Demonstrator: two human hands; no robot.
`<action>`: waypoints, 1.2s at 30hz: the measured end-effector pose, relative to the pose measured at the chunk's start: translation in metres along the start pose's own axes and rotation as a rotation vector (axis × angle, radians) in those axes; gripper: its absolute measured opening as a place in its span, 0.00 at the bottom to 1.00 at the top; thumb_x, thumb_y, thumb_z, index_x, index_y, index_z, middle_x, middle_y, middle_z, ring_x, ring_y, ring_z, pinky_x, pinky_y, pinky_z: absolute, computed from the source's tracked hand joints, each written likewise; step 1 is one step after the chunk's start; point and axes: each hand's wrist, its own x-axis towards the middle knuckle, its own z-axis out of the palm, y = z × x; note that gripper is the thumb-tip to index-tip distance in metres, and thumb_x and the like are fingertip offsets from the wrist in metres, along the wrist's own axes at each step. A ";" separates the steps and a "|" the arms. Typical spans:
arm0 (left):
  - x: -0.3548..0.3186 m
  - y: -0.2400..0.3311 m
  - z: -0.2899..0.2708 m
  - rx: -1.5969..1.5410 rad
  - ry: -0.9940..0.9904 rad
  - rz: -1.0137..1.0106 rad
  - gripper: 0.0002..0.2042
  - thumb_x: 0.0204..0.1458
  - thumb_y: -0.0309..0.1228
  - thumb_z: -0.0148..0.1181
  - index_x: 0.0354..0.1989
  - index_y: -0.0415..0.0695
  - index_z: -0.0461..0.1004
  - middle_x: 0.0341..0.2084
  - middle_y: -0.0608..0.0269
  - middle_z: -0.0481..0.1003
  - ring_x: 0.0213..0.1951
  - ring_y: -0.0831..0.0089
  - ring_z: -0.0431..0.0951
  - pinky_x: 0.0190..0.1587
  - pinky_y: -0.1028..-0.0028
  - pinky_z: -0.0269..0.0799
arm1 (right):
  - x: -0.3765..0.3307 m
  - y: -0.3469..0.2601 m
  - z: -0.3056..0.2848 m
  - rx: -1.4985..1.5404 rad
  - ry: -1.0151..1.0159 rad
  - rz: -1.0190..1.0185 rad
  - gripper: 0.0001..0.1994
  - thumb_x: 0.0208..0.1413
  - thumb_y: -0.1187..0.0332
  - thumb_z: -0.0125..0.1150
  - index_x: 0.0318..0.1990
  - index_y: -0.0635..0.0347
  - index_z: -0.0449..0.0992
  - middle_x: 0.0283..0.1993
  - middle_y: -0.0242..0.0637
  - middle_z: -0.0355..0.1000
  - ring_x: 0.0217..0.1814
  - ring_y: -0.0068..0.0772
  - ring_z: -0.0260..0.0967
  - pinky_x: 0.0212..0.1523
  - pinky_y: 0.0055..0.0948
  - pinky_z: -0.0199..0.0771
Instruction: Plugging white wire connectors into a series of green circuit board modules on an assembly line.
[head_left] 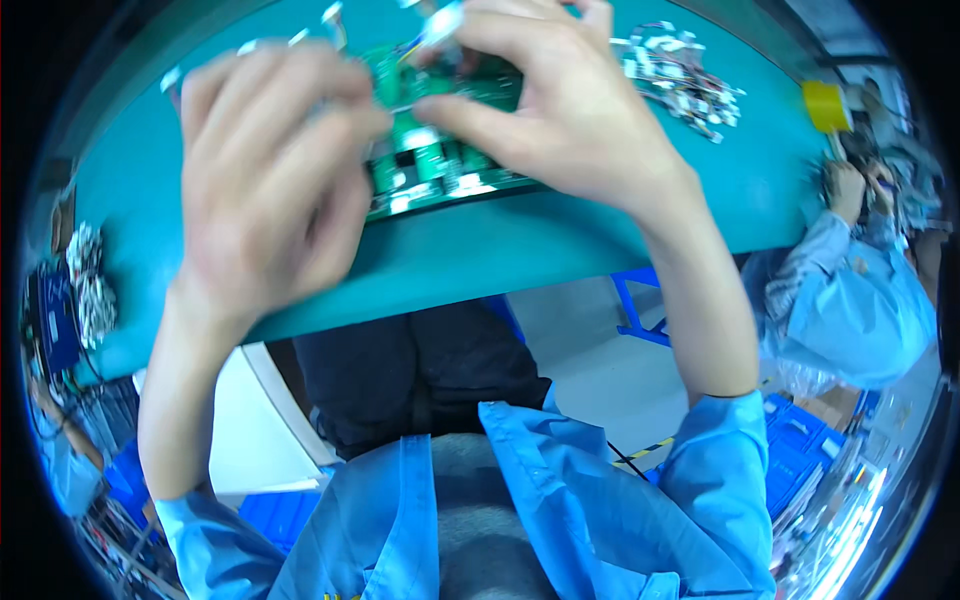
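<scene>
Working over the green circuit board (440,160) on the teal bench (560,240), my right hand (560,110) pinches a small white connector (440,22) above it, my left hand (265,175) curls blurred alongside — grip unclear — with the plug seemingly not yet seated.

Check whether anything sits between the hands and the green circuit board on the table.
Nothing visible does. The left hand and the right hand are already on the green circuit board. The pile of small connectors lies off to the right.
</scene>
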 end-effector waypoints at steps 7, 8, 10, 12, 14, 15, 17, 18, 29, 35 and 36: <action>0.020 0.031 0.009 0.264 -0.180 -0.078 0.27 0.65 0.49 0.51 0.68 0.50 0.70 0.70 0.66 0.67 0.74 0.57 0.58 0.76 0.52 0.45 | -0.063 0.054 -0.062 0.238 0.270 0.450 0.05 0.60 0.72 0.65 0.41 0.59 0.81 0.45 0.31 0.76 0.45 0.27 0.71 0.53 0.26 0.65; 0.022 0.030 0.009 0.269 -0.209 -0.089 0.29 0.65 0.52 0.49 0.70 0.50 0.67 0.72 0.66 0.64 0.76 0.58 0.54 0.77 0.52 0.41 | -0.076 0.061 -0.062 0.043 0.255 0.382 0.04 0.59 0.71 0.65 0.41 0.58 0.81 0.44 0.30 0.76 0.44 0.28 0.71 0.55 0.28 0.63; 0.024 0.028 0.008 0.277 -0.271 -0.118 0.33 0.64 0.57 0.45 0.74 0.52 0.62 0.75 0.68 0.58 0.78 0.59 0.47 0.78 0.50 0.34 | -0.103 0.078 -0.054 -0.342 0.213 0.243 0.04 0.59 0.70 0.65 0.40 0.57 0.81 0.43 0.29 0.77 0.42 0.28 0.72 0.60 0.32 0.59; 0.025 0.026 0.006 0.290 -0.303 -0.133 0.35 0.64 0.59 0.43 0.75 0.52 0.59 0.76 0.69 0.56 0.79 0.60 0.44 0.79 0.50 0.30 | -0.109 0.084 -0.049 -0.530 0.195 0.168 0.04 0.59 0.70 0.65 0.39 0.56 0.81 0.42 0.29 0.77 0.41 0.29 0.72 0.62 0.33 0.57; 0.026 0.023 0.005 0.249 -0.332 -0.130 0.36 0.64 0.60 0.43 0.75 0.53 0.59 0.76 0.68 0.56 0.79 0.60 0.43 0.79 0.50 0.29 | -0.104 0.084 -0.041 -0.588 0.192 0.160 0.03 0.59 0.69 0.64 0.37 0.56 0.80 0.38 0.29 0.76 0.38 0.31 0.71 0.63 0.38 0.56; 0.027 0.022 0.005 0.229 -0.345 -0.129 0.36 0.64 0.61 0.43 0.75 0.53 0.59 0.76 0.67 0.56 0.79 0.60 0.43 0.79 0.51 0.28 | -0.101 0.084 -0.038 -0.618 0.190 0.156 0.04 0.59 0.68 0.63 0.36 0.56 0.80 0.36 0.29 0.76 0.37 0.32 0.71 0.63 0.40 0.55; 0.027 0.021 0.005 0.225 -0.355 -0.138 0.36 0.63 0.61 0.43 0.75 0.53 0.59 0.76 0.67 0.56 0.79 0.60 0.43 0.79 0.51 0.27 | -0.096 0.082 -0.038 -0.642 0.197 0.136 0.04 0.59 0.68 0.63 0.35 0.56 0.80 0.34 0.29 0.75 0.35 0.33 0.70 0.64 0.42 0.54; 0.026 0.020 0.007 0.213 -0.318 -0.133 0.35 0.64 0.59 0.45 0.75 0.53 0.60 0.75 0.66 0.58 0.78 0.60 0.46 0.79 0.51 0.31 | -0.095 0.078 -0.043 -0.591 0.221 0.157 0.03 0.58 0.68 0.62 0.35 0.55 0.80 0.34 0.28 0.75 0.35 0.32 0.70 0.64 0.41 0.54; 0.065 0.044 -0.001 -0.018 0.001 -0.098 0.14 0.62 0.32 0.60 0.55 0.42 0.78 0.58 0.60 0.74 0.58 0.63 0.70 0.62 0.63 0.59 | -0.065 0.002 -0.082 -0.037 0.099 0.029 0.04 0.56 0.74 0.61 0.37 0.56 0.80 0.36 0.28 0.76 0.38 0.31 0.71 0.66 0.38 0.52; 0.067 0.016 0.003 -0.541 -0.012 -0.500 0.07 0.59 0.29 0.64 0.41 0.40 0.85 0.42 0.60 0.78 0.36 0.71 0.72 0.40 0.74 0.66 | -0.075 0.067 -0.056 -0.393 0.179 0.011 0.04 0.57 0.71 0.62 0.37 0.55 0.82 0.42 0.29 0.75 0.45 0.31 0.70 0.66 0.40 0.54; 0.063 0.011 0.000 -0.692 0.007 -0.636 0.07 0.58 0.30 0.65 0.39 0.40 0.85 0.39 0.59 0.79 0.32 0.72 0.72 0.35 0.76 0.67 | -0.075 0.076 -0.049 -0.518 0.193 0.001 0.04 0.57 0.70 0.62 0.37 0.54 0.82 0.43 0.30 0.75 0.46 0.32 0.70 0.66 0.41 0.54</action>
